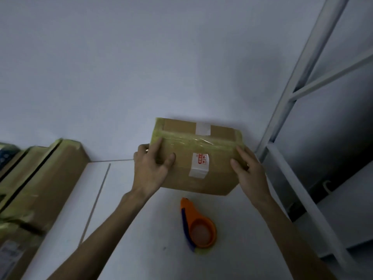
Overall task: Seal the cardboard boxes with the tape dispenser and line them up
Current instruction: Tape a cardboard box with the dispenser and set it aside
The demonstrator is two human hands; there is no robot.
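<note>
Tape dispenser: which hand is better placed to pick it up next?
Left, probably. The tape dispenser lies on the table in front of the cardboard box, its narrow end nearer the left hand than the right hand. Both hold the box ends.

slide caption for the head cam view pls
The left hand and right hand hold a taped cardboard box by its ends, tape dispenser lying on the table.

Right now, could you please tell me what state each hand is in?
Left hand: holding, gripping the left end of the cardboard box.
Right hand: holding, gripping the right end of the same box.
</note>
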